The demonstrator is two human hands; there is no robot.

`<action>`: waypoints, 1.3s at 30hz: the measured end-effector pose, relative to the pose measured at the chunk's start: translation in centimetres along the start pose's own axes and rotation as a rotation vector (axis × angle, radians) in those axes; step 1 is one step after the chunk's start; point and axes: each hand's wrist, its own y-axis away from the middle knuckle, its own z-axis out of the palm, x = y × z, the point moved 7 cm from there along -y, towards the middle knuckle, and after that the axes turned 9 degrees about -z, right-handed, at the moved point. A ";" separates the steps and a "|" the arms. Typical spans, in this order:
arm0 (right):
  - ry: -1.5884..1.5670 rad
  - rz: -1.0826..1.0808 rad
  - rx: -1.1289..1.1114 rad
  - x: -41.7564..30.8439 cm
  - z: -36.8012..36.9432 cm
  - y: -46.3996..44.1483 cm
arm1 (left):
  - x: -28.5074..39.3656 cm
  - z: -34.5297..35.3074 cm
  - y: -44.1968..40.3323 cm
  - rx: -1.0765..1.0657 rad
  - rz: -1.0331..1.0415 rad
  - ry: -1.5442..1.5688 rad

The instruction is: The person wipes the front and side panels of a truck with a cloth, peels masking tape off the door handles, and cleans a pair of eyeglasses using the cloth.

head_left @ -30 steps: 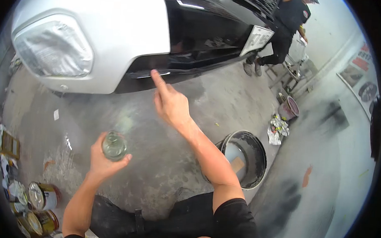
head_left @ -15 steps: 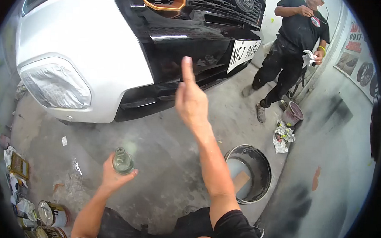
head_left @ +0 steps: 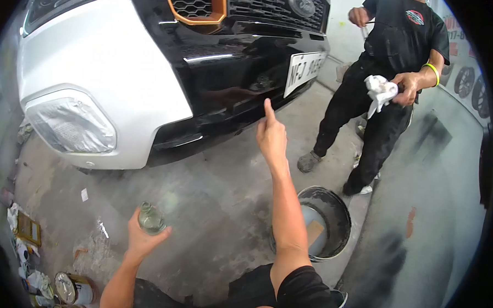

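My left hand (head_left: 146, 239) is closed round a clear glass bottle (head_left: 151, 220), held low over the floor with its neck tilted up and to the left. My right hand (head_left: 272, 137) is stretched forward with one finger pointing up and the others curled in, and nothing is in it. Beyond that fingertip is the glossy black bumper (head_left: 221, 92) of a car, with a white license plate (head_left: 305, 71) to its upper right; the finger looks apart from it. The white bumper corner (head_left: 113, 54) carries a lamp covered in masking plastic (head_left: 72, 121).
A black bucket (head_left: 339, 227) with cloudy liquid and a tan block (head_left: 313, 233) stands beside my right forearm. A co-worker (head_left: 396, 56) holds a white cloth (head_left: 380, 92) near the right wall. Paint cans (head_left: 73, 288) line the lower left.
My right hand has moved right and lower in view, still pointing. The co-worker has stepped nearer. The bottle in my left hand has shifted slightly left and down.
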 end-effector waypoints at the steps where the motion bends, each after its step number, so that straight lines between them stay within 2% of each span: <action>1: -0.005 -0.098 0.051 -0.9 -1.1 0.4 | -0.2 0.1 0.0 0.006 0.015 -0.034; 3: 0.031 -0.388 0.215 -4.4 -3.5 1.1 | -0.3 0.5 -0.3 -0.002 -0.064 0.031; 5: 0.094 -0.473 0.239 -7.5 -6.6 1.4 | -0.6 1.5 -1.1 -0.026 0.038 0.122; 8: 0.366 -0.798 0.395 -12.7 -12.4 2.5 | 0.1 2.7 -1.4 -0.062 0.015 0.166; 12: 0.890 -0.453 0.325 -11.9 -18.6 3.5 | 0.5 3.5 -1.6 -0.124 0.021 0.188; 14: 1.079 -0.211 0.410 -9.1 -22.1 4.5 | 0.3 3.4 -1.7 -0.142 0.018 0.175; 19: 0.957 -0.310 0.666 -8.7 -26.5 7.0 | -0.3 4.0 -2.1 -0.157 -0.002 0.138; 24: 1.023 -0.364 0.966 -7.4 -27.7 6.2 | 1.2 3.2 -1.9 -0.163 0.037 0.131; 29: 0.778 -0.278 0.978 -8.1 -28.1 8.2 | 1.8 2.7 -1.4 -0.161 0.021 0.123; 33: 0.457 -0.405 0.732 -11.0 -24.1 9.2 | 1.6 2.5 -1.6 -0.155 0.028 0.134; 35: -0.253 -0.038 0.545 -8.4 -19.9 9.4 | -0.2 3.2 -2.2 -0.180 0.052 0.098; 37: -0.876 0.244 0.110 -5.8 -13.0 9.8 | -0.9 4.0 -1.8 -0.295 0.038 0.171; 39: -1.142 0.504 -0.306 -7.3 -6.5 10.6 | -0.3 4.3 -1.4 -0.477 -0.037 0.363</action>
